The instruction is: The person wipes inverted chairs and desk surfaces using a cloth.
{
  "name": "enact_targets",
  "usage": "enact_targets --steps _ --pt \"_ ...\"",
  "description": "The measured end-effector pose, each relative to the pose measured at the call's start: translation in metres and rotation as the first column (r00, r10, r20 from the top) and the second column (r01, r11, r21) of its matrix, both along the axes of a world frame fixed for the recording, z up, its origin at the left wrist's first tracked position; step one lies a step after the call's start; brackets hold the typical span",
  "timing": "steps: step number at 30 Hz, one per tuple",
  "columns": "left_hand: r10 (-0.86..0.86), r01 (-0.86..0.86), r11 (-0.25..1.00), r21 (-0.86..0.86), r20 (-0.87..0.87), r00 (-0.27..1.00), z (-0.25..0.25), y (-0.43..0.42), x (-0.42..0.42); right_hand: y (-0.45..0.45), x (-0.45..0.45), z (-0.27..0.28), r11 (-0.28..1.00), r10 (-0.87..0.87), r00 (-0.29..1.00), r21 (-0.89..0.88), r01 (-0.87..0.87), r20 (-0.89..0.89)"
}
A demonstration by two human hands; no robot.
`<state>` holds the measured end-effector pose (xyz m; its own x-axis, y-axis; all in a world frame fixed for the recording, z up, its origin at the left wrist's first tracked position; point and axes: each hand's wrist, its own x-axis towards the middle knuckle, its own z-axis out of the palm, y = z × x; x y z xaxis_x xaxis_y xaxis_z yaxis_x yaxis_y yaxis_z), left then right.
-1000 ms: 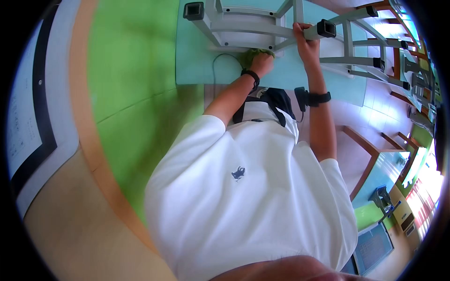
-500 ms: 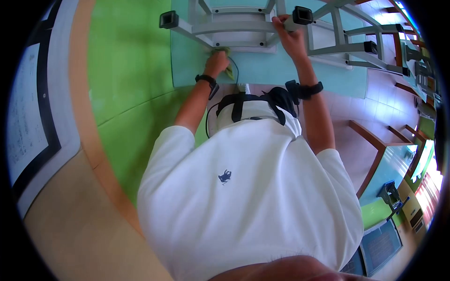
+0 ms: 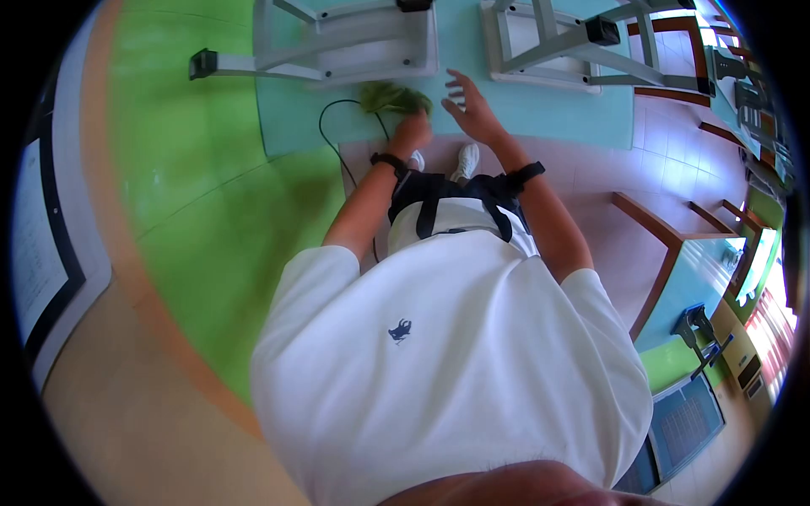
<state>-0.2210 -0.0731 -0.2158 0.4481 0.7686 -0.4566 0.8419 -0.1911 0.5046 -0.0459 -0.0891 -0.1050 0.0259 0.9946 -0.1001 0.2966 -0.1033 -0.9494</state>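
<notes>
My left hand (image 3: 413, 132) grips a green cloth (image 3: 390, 97), which is bunched over the near part of a pale blue tabletop (image 3: 295, 118). Its fingers are closed and partly hidden by the cloth. My right hand (image 3: 474, 111) is held above the tabletop to the right of the cloth, fingers spread and holding nothing. Upside down on the table, a grey-legged stool (image 3: 337, 57) stands beyond the cloth. A second upturned stool (image 3: 548, 52) lies farther right, just past my right hand. A thin dark cable (image 3: 323, 118) loops beside my left forearm.
A green wall (image 3: 186, 152) borders the table on the left, with a framed board (image 3: 51, 219) beyond it. Another table (image 3: 688, 274) with wooden legs stands on the right. My white shoes (image 3: 467, 158) are on the tiled floor below the table's near edge.
My right hand has let go of the stool leg and come nearer, opening. My left hand has drawn the cloth out from beside the stool. The stool now appears farther left in view.
</notes>
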Motion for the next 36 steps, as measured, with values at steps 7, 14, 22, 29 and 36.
enact_targets --steps 7,14,22,29,36 --pt "0.028 0.006 0.980 -0.198 0.165 0.986 0.012 -0.066 0.067 -0.073 0.038 -0.078 0.917 0.391 0.888 -0.180 -0.355 0.242" --pt "0.228 -0.193 0.970 -0.145 0.284 0.931 0.011 -0.088 0.054 -0.060 0.039 -0.113 0.889 0.456 0.793 -0.166 -0.426 0.404" --pt "0.239 -0.224 0.969 -0.100 0.175 0.955 -0.016 -0.104 -0.008 -0.060 0.051 -0.116 0.934 0.353 0.781 -0.233 -0.269 0.516" --pt "-0.033 0.038 0.981 0.192 -0.027 0.999 0.059 -0.076 0.040 -0.068 0.119 -0.098 0.908 0.404 0.655 -0.367 -0.202 0.639" --pt "-0.444 0.412 0.790 0.454 -0.041 0.895 0.028 -0.036 0.116 -0.048 0.110 -0.145 0.757 0.652 0.484 -0.459 -0.466 0.583"
